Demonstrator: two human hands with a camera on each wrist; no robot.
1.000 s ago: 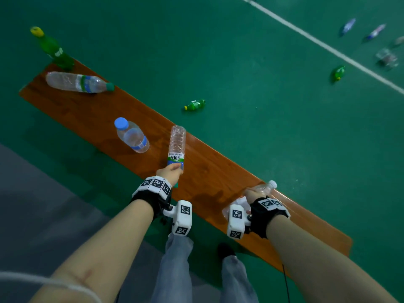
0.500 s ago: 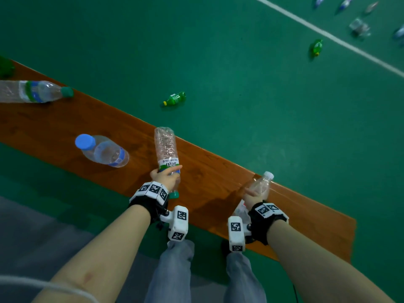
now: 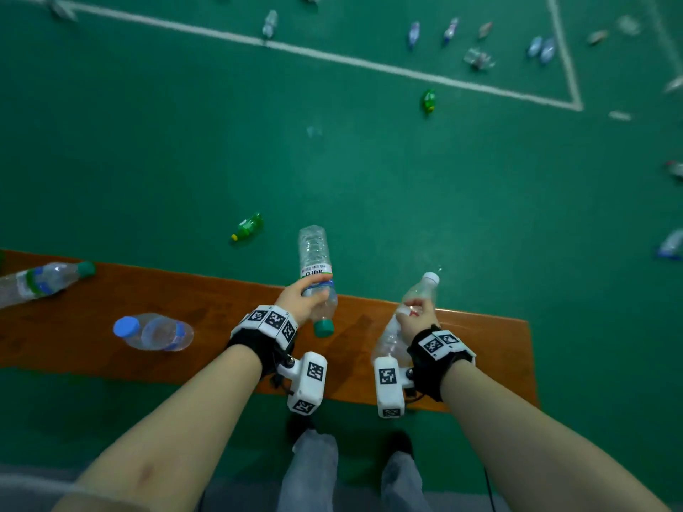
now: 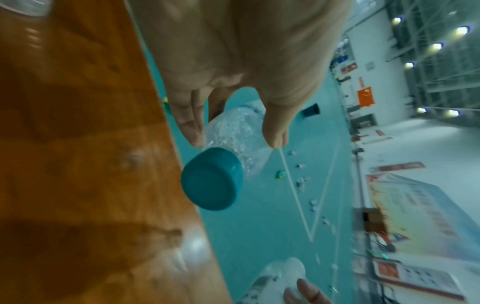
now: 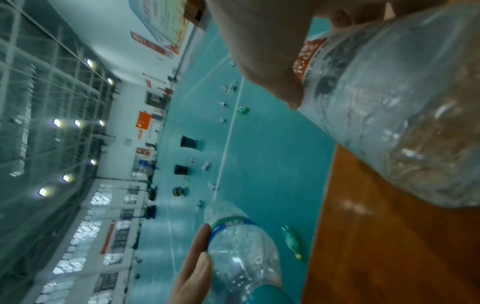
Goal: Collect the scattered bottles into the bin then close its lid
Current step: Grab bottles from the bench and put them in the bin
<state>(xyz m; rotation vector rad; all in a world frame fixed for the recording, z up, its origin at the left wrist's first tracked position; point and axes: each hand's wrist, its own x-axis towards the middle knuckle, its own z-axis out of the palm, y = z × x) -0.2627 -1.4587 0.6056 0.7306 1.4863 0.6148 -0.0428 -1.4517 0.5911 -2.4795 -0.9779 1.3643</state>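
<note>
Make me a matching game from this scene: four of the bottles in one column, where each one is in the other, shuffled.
Things:
1. teal-capped bottle
2. white-capped bottle
3. blue-capped bottle
4. small green bottle

Places:
A. lying on the green floor just beyond the bench
B. held in the right hand
C. lying on the wooden bench, no hand on it
D. held in the left hand

Pairs: 1-D, 2-B, 3-C, 4-A
</note>
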